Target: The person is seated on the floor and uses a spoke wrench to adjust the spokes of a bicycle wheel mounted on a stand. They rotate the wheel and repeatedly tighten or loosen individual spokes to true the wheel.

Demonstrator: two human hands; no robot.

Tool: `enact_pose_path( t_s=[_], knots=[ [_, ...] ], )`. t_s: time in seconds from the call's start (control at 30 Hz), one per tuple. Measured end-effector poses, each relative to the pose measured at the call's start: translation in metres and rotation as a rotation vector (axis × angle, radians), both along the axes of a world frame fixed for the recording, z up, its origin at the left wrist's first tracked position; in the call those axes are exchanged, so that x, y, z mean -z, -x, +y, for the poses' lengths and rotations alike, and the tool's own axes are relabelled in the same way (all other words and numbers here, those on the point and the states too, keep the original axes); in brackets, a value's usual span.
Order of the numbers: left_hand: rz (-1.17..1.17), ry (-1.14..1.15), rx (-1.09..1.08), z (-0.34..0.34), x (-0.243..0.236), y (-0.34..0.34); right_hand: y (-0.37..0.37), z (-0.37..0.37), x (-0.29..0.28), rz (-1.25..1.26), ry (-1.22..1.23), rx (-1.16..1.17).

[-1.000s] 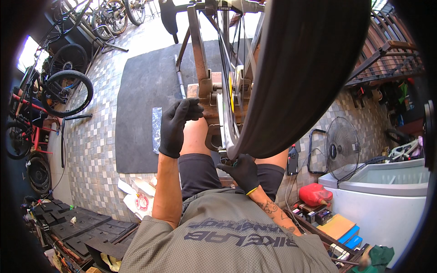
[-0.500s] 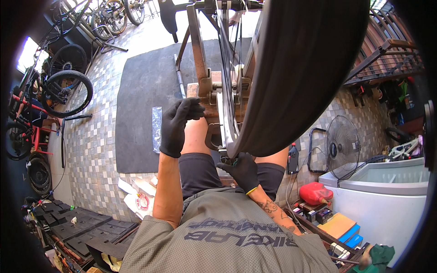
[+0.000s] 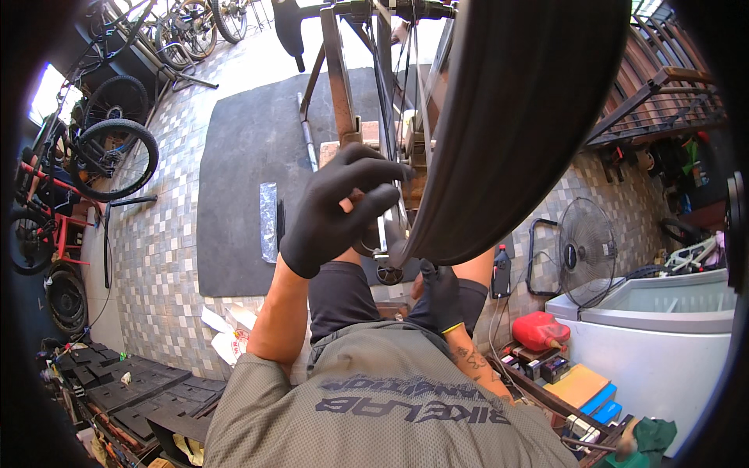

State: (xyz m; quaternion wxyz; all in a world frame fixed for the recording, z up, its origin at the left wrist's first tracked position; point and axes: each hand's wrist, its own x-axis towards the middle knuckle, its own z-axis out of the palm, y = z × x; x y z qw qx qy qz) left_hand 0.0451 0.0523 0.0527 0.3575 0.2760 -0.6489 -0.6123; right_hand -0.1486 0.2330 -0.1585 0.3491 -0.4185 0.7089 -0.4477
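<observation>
A bicycle wheel with a dark tyre (image 3: 527, 109) stands in a metal truing stand (image 3: 340, 82) between my thighs. My gloved left hand (image 3: 335, 214) reaches across to the rim and spokes, its fingers bent and spread apart, fingertips close to the spokes; whether they touch is unclear. My gloved right hand (image 3: 441, 296) is curled below the tyre, just right of a round black knob (image 3: 388, 274) on the stand; what it holds, if anything, is hidden.
A dark mat (image 3: 234, 148) lies on the tiled floor. Bicycles (image 3: 113, 160) line the left. A fan (image 3: 589, 253), red jerrycan (image 3: 538, 331) and white chest freezer (image 3: 647, 359) are at right. Black cases (image 3: 140, 382) sit lower left, metal railing (image 3: 655, 86) upper right.
My left hand has moved up and right toward the spokes, its fingers spreading. My right hand has shifted right and down, away from the bottom of the rim, uncovering the black knob.
</observation>
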Motion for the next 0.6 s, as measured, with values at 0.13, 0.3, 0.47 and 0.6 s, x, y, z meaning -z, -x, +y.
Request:
enact_pose_path(
  t_s=[0.13, 0.3, 0.47, 0.6],
  knots=[
    [0.032, 0.069, 0.033, 0.014, -0.017, 0.01, 0.006, -0.001, 0.004, 0.016, -0.025, -0.008],
    [0.006, 0.126, 0.124, 0.002, -0.006, 0.003, 0.003, -0.004, -0.01, 0.038, -0.032, 0.02],
    [-0.018, 0.131, -0.054, -0.002, 0.037, 0.004, 0.005, -0.003, -0.014, 0.117, -0.166, 0.001],
    [0.092, -0.078, -0.226, -0.002, 0.058, 0.001, 0.018, 0.003, 0.007, -0.036, -0.182, -0.064]
  ],
)
